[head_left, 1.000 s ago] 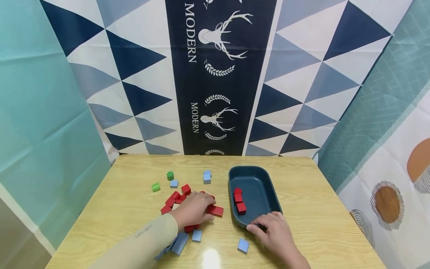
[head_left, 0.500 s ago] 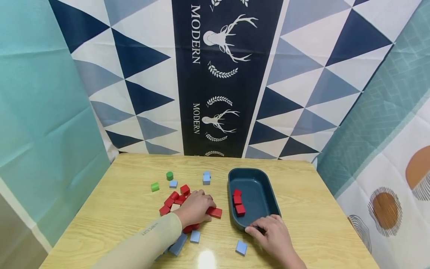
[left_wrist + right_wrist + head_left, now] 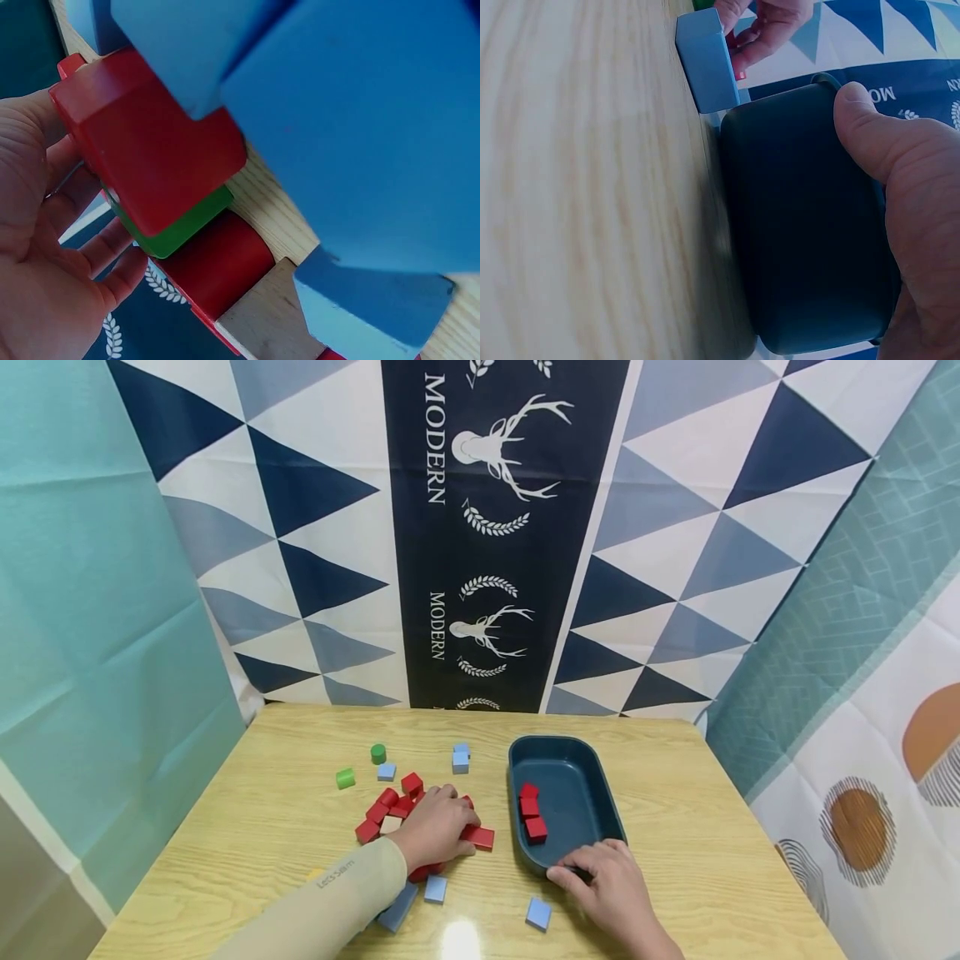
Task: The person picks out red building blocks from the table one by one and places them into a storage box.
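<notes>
My left hand (image 3: 435, 831) reaches into a heap of red blocks, its thumb and fingers around a long red block (image 3: 480, 837). In the left wrist view its fingers (image 3: 112, 244) curl behind a large red block (image 3: 150, 142) and a green block (image 3: 180, 221); the contact is partly hidden. My right hand (image 3: 607, 889) grips the near rim of a dark blue plastic bin (image 3: 592, 802), thumb (image 3: 855, 97) over the edge in the right wrist view. Inside the bin, several red blocks (image 3: 535, 829) lie along its left wall.
Blue blocks lie around: one (image 3: 538, 913) before the bin, one (image 3: 436, 889) near the heap, another (image 3: 461, 762) farther back. Two green blocks, one a cylinder (image 3: 378, 753), stand at the back left. A yellow piece (image 3: 316, 875) shows beside the left sleeve. Patterned cloth hangs behind the table.
The head view has tilted slightly. Both hands stay nearly in place, the left among the red blocks and the right on the bin. A yellow piece has come into sight beside the left sleeve.
</notes>
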`<state>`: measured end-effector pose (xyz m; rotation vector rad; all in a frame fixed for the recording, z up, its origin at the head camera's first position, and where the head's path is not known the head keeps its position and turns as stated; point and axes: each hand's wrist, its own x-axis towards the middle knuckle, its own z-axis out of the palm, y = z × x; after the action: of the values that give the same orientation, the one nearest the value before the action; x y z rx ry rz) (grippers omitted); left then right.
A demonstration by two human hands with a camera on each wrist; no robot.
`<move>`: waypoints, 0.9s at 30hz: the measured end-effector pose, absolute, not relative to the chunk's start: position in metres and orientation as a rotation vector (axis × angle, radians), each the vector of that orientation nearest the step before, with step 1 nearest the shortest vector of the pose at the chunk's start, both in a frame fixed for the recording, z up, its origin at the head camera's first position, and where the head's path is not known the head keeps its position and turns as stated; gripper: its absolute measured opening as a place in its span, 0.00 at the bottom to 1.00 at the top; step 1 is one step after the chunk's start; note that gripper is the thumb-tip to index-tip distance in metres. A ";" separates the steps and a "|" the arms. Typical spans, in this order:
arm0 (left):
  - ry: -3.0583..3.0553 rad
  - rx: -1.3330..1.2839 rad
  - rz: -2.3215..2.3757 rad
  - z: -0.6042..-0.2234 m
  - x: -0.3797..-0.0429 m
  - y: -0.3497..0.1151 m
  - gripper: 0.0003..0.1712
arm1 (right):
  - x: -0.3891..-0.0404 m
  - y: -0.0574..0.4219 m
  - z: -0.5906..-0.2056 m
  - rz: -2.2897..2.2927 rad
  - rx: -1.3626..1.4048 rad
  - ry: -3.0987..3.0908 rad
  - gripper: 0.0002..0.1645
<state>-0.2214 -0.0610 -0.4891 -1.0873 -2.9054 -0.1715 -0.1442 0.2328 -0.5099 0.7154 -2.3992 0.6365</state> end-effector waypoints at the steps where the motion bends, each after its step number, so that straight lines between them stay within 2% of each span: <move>1: -2.907 -1.086 -0.171 -0.490 -0.221 -0.061 0.20 | -0.144 0.233 -0.510 0.636 0.715 -2.400 0.09; 9: -2.895 -1.102 -0.156 -0.492 -0.222 -0.061 0.18 | -0.144 0.233 -0.512 0.634 0.715 -2.409 0.09; 20: -2.837 -1.118 -0.190 -0.492 -0.223 -0.062 0.18 | -0.145 0.234 -0.513 0.644 0.712 -2.411 0.09; 27: -2.808 -1.044 -0.267 -0.473 -0.232 -0.060 0.21 | -0.145 0.235 -0.513 0.641 0.711 -2.409 0.09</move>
<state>-0.2322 -0.0600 -0.4734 -1.0441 -2.8078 -0.2665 -0.1451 0.2348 -0.5134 0.7111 -2.4088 0.6415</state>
